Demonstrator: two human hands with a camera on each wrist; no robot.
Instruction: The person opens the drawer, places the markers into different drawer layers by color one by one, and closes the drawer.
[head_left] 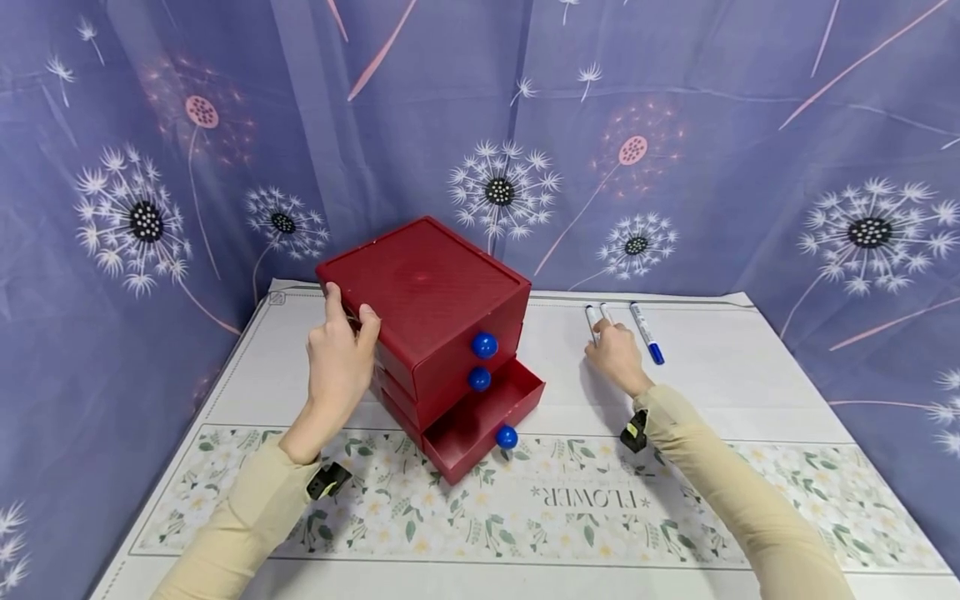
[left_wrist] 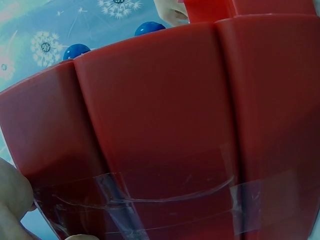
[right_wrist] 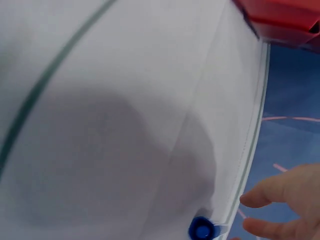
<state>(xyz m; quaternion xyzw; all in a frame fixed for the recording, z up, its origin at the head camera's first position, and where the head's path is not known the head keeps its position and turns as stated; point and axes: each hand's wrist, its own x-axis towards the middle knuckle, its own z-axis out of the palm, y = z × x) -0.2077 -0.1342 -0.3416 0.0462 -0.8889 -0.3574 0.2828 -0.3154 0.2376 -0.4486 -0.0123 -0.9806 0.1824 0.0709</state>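
Observation:
A red three-drawer cabinet (head_left: pixel 427 283) with blue round knobs stands left of the middle of the table, turned at an angle. Its bottom drawer (head_left: pixel 483 417) is pulled out; the two above are pushed in. My left hand (head_left: pixel 337 358) rests against the cabinet's left side, index finger and thumb at the top edge. My right hand (head_left: pixel 618 358) reaches down over two white markers (head_left: pixel 592 315) lying side by side, hiding their near ends. In the right wrist view, its fingers (right_wrist: pixel 265 195) are spread apart above a marker's blue cap (right_wrist: pixel 202 230).
A third white marker (head_left: pixel 645 329) with a blue cap lies just right of my right hand. The white tablecloth (head_left: pixel 697 375) has a flowered band along the front. A purple dandelion curtain (head_left: pixel 420 150) hangs behind the table and on both sides.

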